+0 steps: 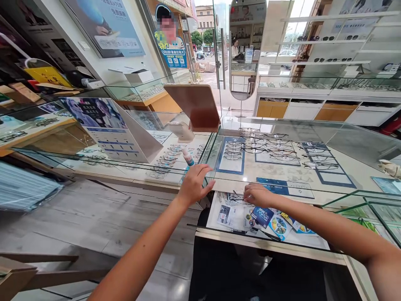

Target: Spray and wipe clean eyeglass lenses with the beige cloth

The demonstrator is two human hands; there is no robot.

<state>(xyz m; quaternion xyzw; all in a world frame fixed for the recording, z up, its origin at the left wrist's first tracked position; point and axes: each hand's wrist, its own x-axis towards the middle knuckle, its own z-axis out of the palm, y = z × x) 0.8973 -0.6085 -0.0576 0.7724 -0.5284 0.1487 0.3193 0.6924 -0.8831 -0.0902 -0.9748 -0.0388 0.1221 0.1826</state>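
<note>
My left hand [196, 184] is raised at the edge of the glass showcase, fingers apart, with nothing in it. Just behind it a small white bottle with a blue lower part [187, 156] stands on the glass. My right hand [257, 195] reaches into the pulled-out drawer [213, 215], its fingers bent at a pair of thin-framed glasses [236, 197]; whether they grip it is too small to tell. Beside that hand in the drawer lie a dark blue packet [263, 216], a round colourful card [279, 225] and a white card [226, 214].
Rows of glasses [271, 146] lie inside the showcase beyond my hands. A calendar [115, 133] and a brown-backed tilted panel [200, 108] stand on the left counter. Glass edges [360, 200] rise at the right. A standing mirror [246, 50] shows a person.
</note>
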